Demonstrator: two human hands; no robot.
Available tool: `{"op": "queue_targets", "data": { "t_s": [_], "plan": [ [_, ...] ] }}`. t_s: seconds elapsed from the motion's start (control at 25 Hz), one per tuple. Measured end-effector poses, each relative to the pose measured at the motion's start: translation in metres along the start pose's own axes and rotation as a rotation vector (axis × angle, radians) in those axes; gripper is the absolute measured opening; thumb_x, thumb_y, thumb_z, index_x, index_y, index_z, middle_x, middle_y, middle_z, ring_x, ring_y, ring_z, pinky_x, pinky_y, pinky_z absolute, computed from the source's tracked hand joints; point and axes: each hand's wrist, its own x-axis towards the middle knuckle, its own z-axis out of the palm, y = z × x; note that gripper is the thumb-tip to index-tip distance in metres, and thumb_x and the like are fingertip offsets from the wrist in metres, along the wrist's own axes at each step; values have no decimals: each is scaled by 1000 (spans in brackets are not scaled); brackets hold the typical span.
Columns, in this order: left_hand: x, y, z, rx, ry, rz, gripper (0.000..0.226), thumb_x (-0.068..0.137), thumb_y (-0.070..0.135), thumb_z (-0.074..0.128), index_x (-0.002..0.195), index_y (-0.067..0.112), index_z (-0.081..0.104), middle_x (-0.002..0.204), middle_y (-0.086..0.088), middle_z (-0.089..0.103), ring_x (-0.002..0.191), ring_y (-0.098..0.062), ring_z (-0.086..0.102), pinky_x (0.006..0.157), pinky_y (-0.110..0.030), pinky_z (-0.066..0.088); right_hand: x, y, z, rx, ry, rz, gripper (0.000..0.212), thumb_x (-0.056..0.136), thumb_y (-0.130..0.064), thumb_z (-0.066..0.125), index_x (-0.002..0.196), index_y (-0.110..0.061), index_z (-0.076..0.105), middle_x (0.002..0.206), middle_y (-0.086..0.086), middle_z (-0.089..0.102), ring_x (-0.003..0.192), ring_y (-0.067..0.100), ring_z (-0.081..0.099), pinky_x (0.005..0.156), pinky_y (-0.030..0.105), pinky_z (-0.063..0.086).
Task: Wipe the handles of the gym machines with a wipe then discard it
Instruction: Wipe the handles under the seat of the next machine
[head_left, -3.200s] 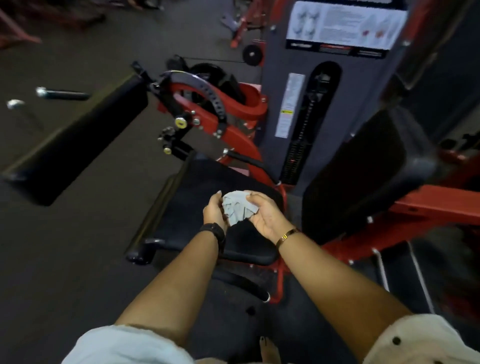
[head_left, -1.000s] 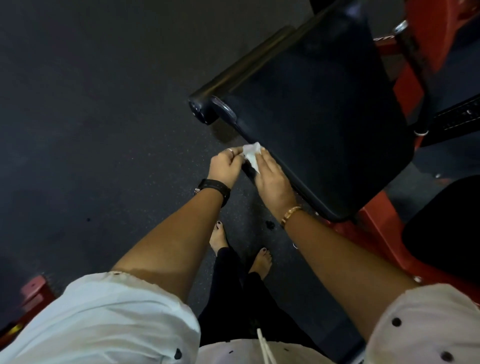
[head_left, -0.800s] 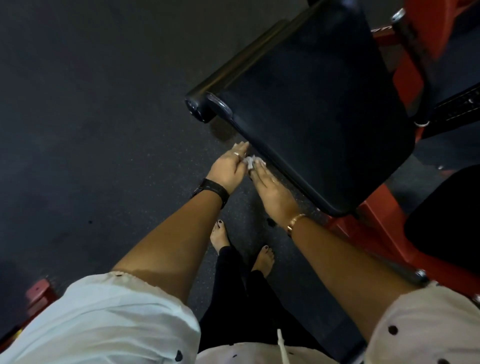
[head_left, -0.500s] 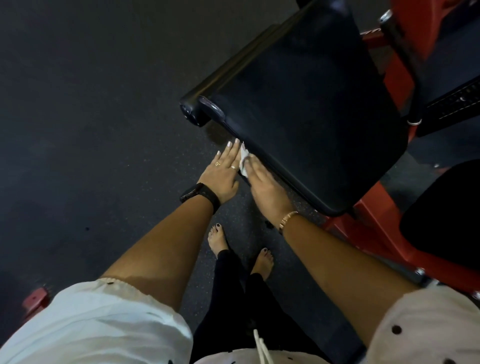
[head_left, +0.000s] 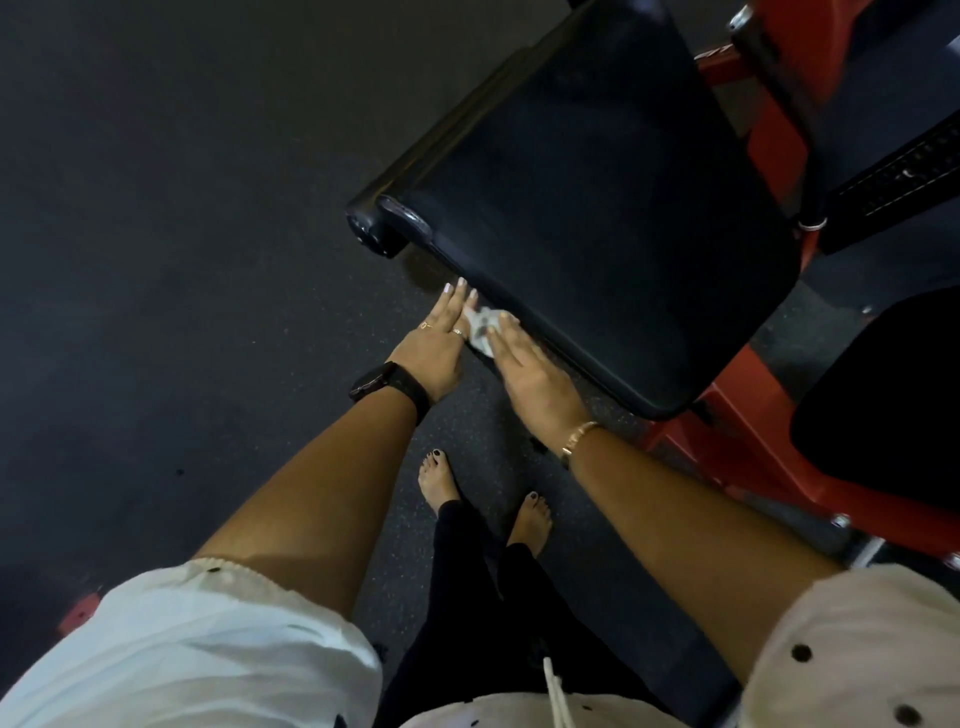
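A small crumpled white wipe (head_left: 482, 328) lies between my two hands at the near left edge of the machine's black padded seat (head_left: 597, 197). My left hand (head_left: 440, 343), with a black watch on the wrist, has its fingers straight and touches the wipe from the left. My right hand (head_left: 524, 374), with a gold bracelet, lies flat with its fingers on the wipe, pressing it against the seat's edge. A dark rounded bar (head_left: 374, 228) runs along the seat's far left side.
The red machine frame (head_left: 748, 447) runs under the seat to the right. Another black pad (head_left: 893, 405) sits at the right edge. Dark rubber floor (head_left: 182, 234) spreads to the left. My bare feet (head_left: 488, 499) stand just below the hands.
From holding the wipe over the seat, the view dropped to the seat's edge. The left hand's fingers straightened, and both hands shifted slightly along the edge with the wipe between them.
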Motion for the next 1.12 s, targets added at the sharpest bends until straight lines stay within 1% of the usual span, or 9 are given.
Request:
{"op": "queue_targets", "data": {
  "t_s": [0.12, 0.24, 0.36, 0.44, 0.52, 0.68, 0.84, 1.0, 1.12],
  "plan": [
    [2, -2, -5, 100, -44, -5, 73, 96, 3, 41, 151, 8, -6, 159, -9, -14, 147, -20, -11, 116, -32, 16, 8, -4, 8, -72, -77, -164, 53, 78, 15, 56, 130, 4, 51, 142, 19, 44, 136, 32, 36, 94, 38, 51],
    [-2, 5, -8, 285, -38, 6, 74, 97, 8, 38, 150, 9, -12, 158, -10, -17, 146, -23, -14, 118, -36, 2, -39, 27, 5, -143, -63, -289, 63, 76, 15, 51, 136, -1, 47, 147, 11, 40, 137, 24, 36, 100, 31, 47],
    [-7, 15, -2, 464, -18, 107, 72, 96, 12, 32, 149, 12, -16, 158, -7, -19, 145, -23, -18, 112, -38, -16, -56, 42, -1, -30, -28, -94, 63, 76, 16, 60, 136, 1, 46, 144, 16, 42, 133, 25, 42, 102, 33, 45],
    [-7, 24, 3, 488, -15, 98, 70, 96, 14, 30, 150, 13, -15, 158, -6, -18, 145, -21, -18, 110, -39, -21, -34, 34, -2, 56, 0, 111, 65, 82, 7, 59, 143, -2, 36, 150, 14, 35, 136, 23, 37, 107, 29, 37],
    [-5, 29, 7, 504, -14, 51, 70, 95, 14, 30, 150, 13, -13, 159, -6, -16, 145, -22, -17, 109, -40, -22, -11, 18, 3, 180, -48, 159, 66, 87, 1, 54, 147, -7, 26, 155, 12, 24, 140, 23, 30, 108, 31, 36],
    [-6, 31, 17, 518, -4, 43, 71, 95, 13, 30, 148, 12, -17, 159, -7, -15, 145, -23, -16, 111, -38, -20, -46, 24, 20, 124, -158, 47, 72, 82, 16, 49, 147, -6, 26, 156, 14, 17, 145, 22, 13, 115, 33, 25],
    [-7, 35, 20, 496, -21, 17, 70, 95, 12, 29, 148, 14, -17, 158, -7, -17, 145, -22, -18, 113, -37, -17, -92, 37, 13, 97, -60, 73, 79, 62, 20, 70, 135, -1, 49, 143, 20, 43, 130, 28, 46, 94, 32, 51],
    [-7, 37, 23, 494, -8, 18, 66, 98, 15, 29, 150, 12, -11, 159, -8, -13, 146, -23, -16, 112, -36, -17, -38, 14, 14, 167, -61, 51, 67, 80, 14, 56, 142, -3, 38, 153, 13, 28, 143, 24, 24, 102, 35, 46],
    [-8, 36, 24, 543, -9, 16, 67, 99, 18, 30, 150, 10, -13, 159, -9, -13, 146, -23, -15, 112, -36, -16, -48, 27, 23, -33, -127, -86, 57, 85, 6, 52, 140, -5, 41, 155, 9, 25, 145, 23, 17, 104, 37, 43]
  ]
}}
